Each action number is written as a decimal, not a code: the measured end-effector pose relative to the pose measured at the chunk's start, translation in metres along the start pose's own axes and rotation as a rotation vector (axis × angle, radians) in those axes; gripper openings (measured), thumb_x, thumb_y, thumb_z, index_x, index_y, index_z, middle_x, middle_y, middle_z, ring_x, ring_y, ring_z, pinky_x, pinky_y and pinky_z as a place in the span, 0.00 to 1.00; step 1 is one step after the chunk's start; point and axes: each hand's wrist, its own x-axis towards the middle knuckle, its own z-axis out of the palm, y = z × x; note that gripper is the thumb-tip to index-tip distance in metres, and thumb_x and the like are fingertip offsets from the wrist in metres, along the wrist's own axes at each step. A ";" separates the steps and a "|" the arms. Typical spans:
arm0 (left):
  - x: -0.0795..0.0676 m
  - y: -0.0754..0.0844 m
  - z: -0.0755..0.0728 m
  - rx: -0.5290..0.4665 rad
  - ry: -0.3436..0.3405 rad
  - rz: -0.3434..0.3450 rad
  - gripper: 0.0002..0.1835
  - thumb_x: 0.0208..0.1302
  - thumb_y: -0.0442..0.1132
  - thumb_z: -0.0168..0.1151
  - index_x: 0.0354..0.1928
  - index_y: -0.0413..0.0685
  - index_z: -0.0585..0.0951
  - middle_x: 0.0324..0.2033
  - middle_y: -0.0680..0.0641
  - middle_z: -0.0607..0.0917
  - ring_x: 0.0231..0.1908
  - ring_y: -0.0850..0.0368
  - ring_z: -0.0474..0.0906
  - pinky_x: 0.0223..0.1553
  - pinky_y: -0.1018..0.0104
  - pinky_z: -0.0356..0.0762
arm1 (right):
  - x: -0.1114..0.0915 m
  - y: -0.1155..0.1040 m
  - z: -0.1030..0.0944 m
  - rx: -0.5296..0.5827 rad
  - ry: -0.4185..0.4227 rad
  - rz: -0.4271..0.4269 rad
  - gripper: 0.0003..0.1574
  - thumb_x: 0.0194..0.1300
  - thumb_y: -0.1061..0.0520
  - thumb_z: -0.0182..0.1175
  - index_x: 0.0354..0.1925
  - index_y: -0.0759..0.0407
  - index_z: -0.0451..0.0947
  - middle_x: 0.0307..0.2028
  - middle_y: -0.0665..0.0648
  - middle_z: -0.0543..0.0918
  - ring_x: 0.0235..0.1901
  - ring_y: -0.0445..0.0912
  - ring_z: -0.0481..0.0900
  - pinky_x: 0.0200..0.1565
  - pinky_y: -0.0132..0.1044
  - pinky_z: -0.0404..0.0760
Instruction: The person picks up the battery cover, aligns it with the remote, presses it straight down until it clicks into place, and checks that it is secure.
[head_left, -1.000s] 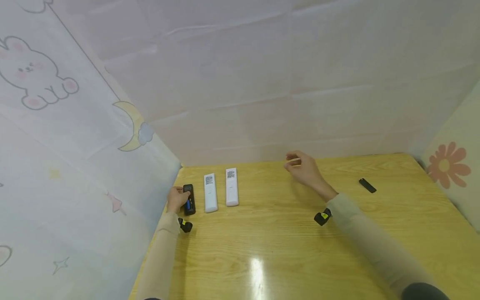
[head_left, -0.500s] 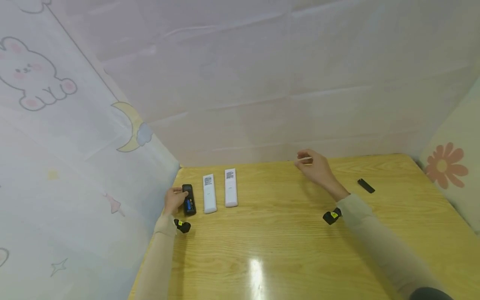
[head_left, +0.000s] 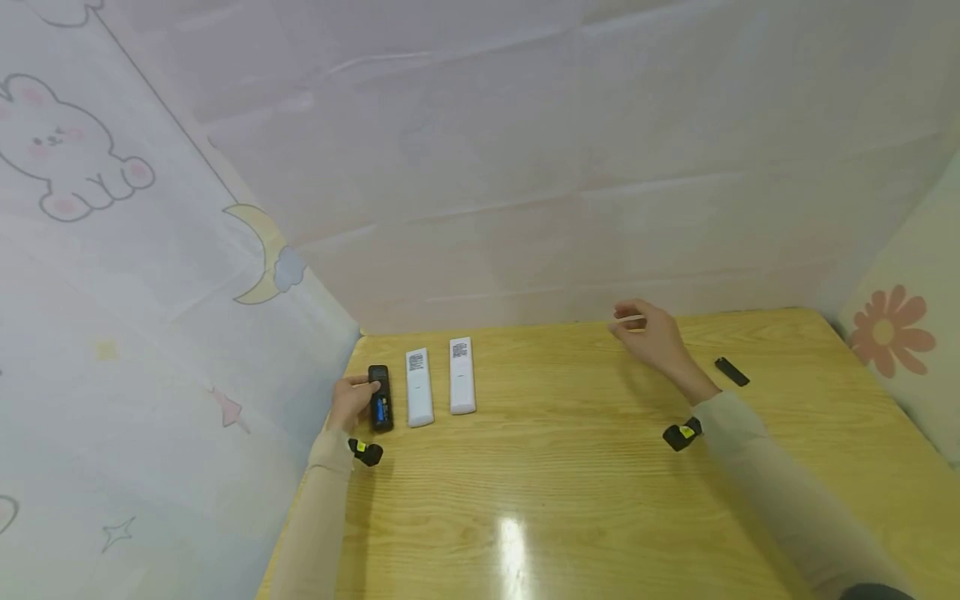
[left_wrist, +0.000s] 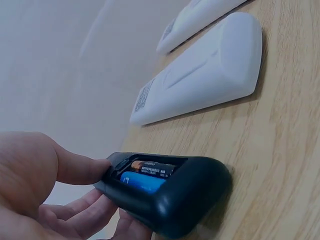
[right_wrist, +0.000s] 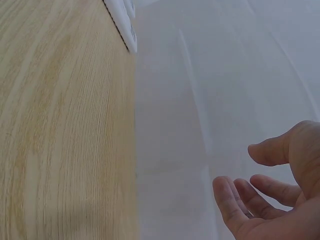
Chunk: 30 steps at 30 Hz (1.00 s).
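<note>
My left hand (head_left: 351, 403) grips a black remote control (head_left: 383, 417) by its far half, thumb on the upper face and fingers along the side. In the left wrist view its battery compartment is uncovered. Inside it, a black-and-orange battery (left_wrist: 155, 169) lies beside a blue battery (left_wrist: 141, 182). To the right of that remote, a white remote control (head_left: 419, 388) lies back side up, with a second white remote control (head_left: 462, 377) beyond it. My right hand (head_left: 657, 340) hovers over the table's far edge, fingers loosely bent and thumb apart, holding nothing in the right wrist view.
A small black strip, perhaps a battery cover (head_left: 732, 372), lies on the wooden table (head_left: 570, 492), right of my right hand. A pale wall sheet (head_left: 480, 167) rises behind the table, and a printed one (head_left: 172, 350) stands close on the left.
My right hand has drifted right along the far edge, toward the small black strip. The left hand keeps its grip on the black remote control, which has shifted only slightly.
</note>
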 end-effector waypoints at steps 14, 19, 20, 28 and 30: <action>-0.008 0.007 -0.001 -0.080 -0.041 -0.014 0.31 0.82 0.41 0.55 0.78 0.32 0.64 0.72 0.28 0.70 0.71 0.33 0.72 0.71 0.39 0.75 | -0.003 0.013 -0.020 -0.020 0.035 0.024 0.28 0.79 0.51 0.63 0.68 0.65 0.75 0.62 0.71 0.80 0.58 0.67 0.83 0.38 0.21 0.81; -0.010 0.008 -0.001 -0.088 -0.043 -0.011 0.31 0.83 0.42 0.55 0.79 0.34 0.64 0.74 0.29 0.69 0.72 0.33 0.71 0.71 0.39 0.75 | -0.007 0.018 -0.028 -0.013 0.039 0.027 0.28 0.80 0.52 0.62 0.68 0.67 0.74 0.63 0.72 0.79 0.58 0.69 0.82 0.37 0.18 0.79; -0.011 0.009 -0.001 -0.085 -0.045 -0.010 0.31 0.83 0.43 0.55 0.79 0.34 0.64 0.74 0.29 0.69 0.72 0.34 0.71 0.71 0.40 0.76 | -0.007 0.019 -0.029 -0.016 0.039 0.027 0.28 0.80 0.52 0.62 0.69 0.67 0.74 0.63 0.72 0.79 0.58 0.69 0.82 0.38 0.18 0.79; -0.019 0.017 0.001 -0.073 -0.056 0.040 0.32 0.84 0.45 0.53 0.81 0.37 0.62 0.74 0.30 0.70 0.69 0.33 0.74 0.69 0.40 0.78 | -0.015 0.031 -0.039 -0.055 0.036 0.042 0.30 0.81 0.49 0.61 0.69 0.66 0.74 0.63 0.73 0.80 0.58 0.69 0.82 0.37 0.19 0.77; -0.021 0.019 0.002 -0.076 -0.055 0.047 0.32 0.84 0.45 0.53 0.81 0.37 0.63 0.74 0.30 0.71 0.69 0.33 0.75 0.68 0.40 0.78 | -0.016 0.035 -0.041 -0.065 0.032 0.046 0.30 0.81 0.49 0.60 0.69 0.67 0.75 0.63 0.73 0.80 0.58 0.69 0.81 0.37 0.19 0.77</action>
